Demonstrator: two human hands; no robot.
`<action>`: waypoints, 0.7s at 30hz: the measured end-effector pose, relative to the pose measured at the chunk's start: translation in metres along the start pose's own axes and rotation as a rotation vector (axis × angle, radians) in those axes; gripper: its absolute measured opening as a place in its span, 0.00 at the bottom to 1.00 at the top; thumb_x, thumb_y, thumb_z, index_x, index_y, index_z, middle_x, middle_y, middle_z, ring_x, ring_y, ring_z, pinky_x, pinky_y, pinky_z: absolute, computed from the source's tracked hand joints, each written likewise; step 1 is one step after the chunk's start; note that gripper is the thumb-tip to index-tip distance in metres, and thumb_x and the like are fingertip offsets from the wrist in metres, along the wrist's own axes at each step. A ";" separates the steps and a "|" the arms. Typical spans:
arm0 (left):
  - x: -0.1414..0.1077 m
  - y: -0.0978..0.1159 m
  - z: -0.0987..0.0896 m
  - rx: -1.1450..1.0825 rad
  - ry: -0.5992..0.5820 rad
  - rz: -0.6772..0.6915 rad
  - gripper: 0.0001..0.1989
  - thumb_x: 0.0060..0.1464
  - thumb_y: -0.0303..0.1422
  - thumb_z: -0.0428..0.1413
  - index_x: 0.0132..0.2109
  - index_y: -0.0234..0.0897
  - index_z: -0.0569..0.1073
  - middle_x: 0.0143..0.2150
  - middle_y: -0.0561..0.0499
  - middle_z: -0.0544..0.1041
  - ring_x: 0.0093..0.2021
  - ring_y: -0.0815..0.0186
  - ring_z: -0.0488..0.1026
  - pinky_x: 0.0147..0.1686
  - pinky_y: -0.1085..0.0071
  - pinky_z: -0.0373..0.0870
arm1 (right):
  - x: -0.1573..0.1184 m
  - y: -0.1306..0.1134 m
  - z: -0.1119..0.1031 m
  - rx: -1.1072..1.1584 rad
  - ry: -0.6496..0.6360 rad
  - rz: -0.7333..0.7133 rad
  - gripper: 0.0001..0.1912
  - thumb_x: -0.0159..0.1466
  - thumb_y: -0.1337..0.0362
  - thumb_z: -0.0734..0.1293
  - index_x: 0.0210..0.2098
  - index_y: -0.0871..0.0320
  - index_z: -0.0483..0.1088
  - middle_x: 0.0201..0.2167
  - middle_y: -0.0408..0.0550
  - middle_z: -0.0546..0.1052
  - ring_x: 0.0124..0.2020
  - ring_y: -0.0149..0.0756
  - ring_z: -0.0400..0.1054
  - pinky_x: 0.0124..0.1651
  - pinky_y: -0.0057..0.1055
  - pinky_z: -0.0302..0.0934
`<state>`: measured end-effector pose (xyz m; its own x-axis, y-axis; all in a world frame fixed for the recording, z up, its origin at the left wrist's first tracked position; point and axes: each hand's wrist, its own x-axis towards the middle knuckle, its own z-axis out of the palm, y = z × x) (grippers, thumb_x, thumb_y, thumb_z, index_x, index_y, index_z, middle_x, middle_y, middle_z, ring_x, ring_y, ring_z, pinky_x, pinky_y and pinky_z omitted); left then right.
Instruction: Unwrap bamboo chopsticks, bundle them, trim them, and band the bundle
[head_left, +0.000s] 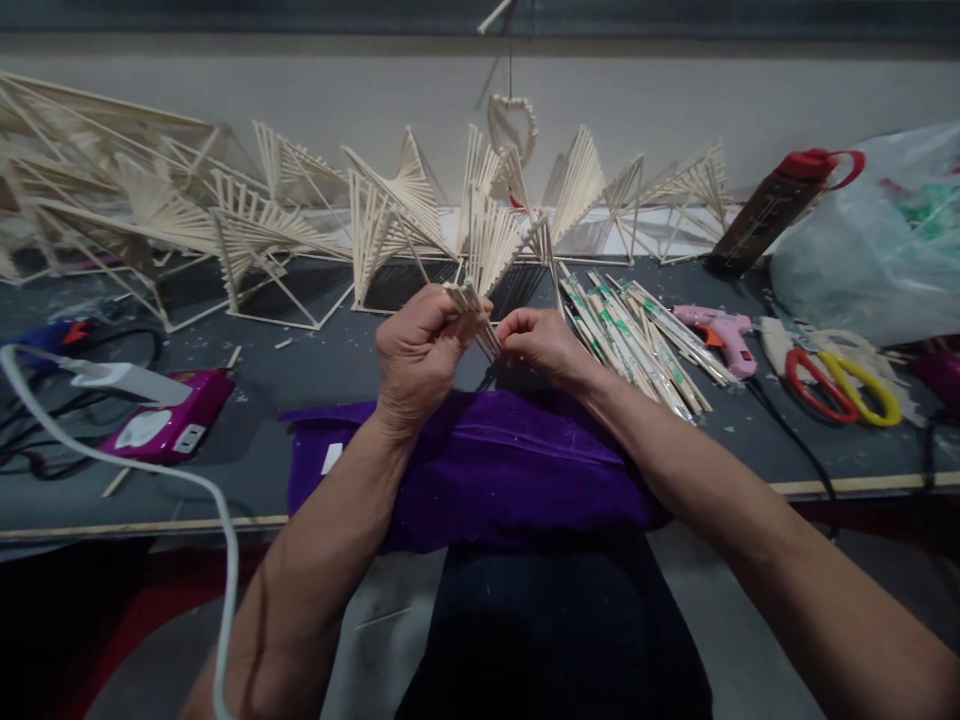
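My left hand (420, 350) is closed around a fan of thin wooden sticks (470, 300), held above the table in front of me. Close by on the right, my right hand (544, 345) has its fingers pinched together at the lower ends of these sticks. What lies between those fingertips is mostly hidden. Under both wrists a purple cloth (510, 470) lies over the table's front edge. Just behind the hands stands a twisted fan-shaped stick frame (491, 235); its lower part is partly covered by my fingers.
More stick frames (397, 200) line the back. To the right are wrapped stick bundles (637, 340), a pink glue gun (724, 335), scissors (840, 385), a bottle (772, 215) and a plastic bag (862, 240). A magenta power strip (180, 420) with a white cable sits left.
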<state>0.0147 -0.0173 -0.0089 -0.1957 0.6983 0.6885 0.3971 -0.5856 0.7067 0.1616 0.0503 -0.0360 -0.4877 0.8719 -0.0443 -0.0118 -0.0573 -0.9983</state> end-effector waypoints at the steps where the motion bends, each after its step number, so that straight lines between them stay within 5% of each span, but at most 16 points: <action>1: 0.001 -0.003 0.000 -0.037 0.021 -0.026 0.07 0.51 0.38 0.62 0.35 0.39 0.79 0.31 0.52 0.76 0.32 0.68 0.72 0.35 0.71 0.70 | -0.001 -0.001 0.000 0.011 0.009 -0.004 0.06 0.45 0.75 0.63 0.23 0.60 0.69 0.16 0.39 0.72 0.15 0.24 0.61 0.17 0.21 0.55; 5: 0.004 -0.010 0.000 -0.162 0.130 -0.098 0.09 0.54 0.40 0.59 0.37 0.41 0.78 0.30 0.54 0.75 0.29 0.70 0.72 0.31 0.72 0.70 | -0.002 -0.002 0.001 0.117 0.017 0.046 0.07 0.46 0.75 0.63 0.25 0.60 0.68 0.17 0.39 0.72 0.15 0.24 0.61 0.18 0.21 0.55; 11: -0.003 0.010 0.003 0.123 -0.066 0.152 0.06 0.54 0.35 0.60 0.33 0.39 0.78 0.33 0.51 0.77 0.35 0.67 0.73 0.38 0.70 0.69 | -0.002 0.000 0.002 -0.103 0.048 -0.048 0.05 0.46 0.75 0.63 0.22 0.60 0.67 0.15 0.37 0.68 0.14 0.24 0.61 0.17 0.20 0.54; 21: -0.005 0.014 0.002 0.108 -0.014 0.080 0.07 0.54 0.38 0.59 0.34 0.40 0.79 0.33 0.51 0.77 0.36 0.65 0.73 0.40 0.68 0.70 | -0.001 -0.004 -0.001 0.137 0.004 0.122 0.08 0.45 0.76 0.62 0.24 0.61 0.67 0.16 0.41 0.72 0.14 0.23 0.61 0.16 0.19 0.56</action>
<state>0.0228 -0.0280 -0.0031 -0.1472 0.6573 0.7391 0.5050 -0.5926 0.6276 0.1626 0.0501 -0.0321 -0.4893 0.8564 -0.1649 -0.0716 -0.2280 -0.9710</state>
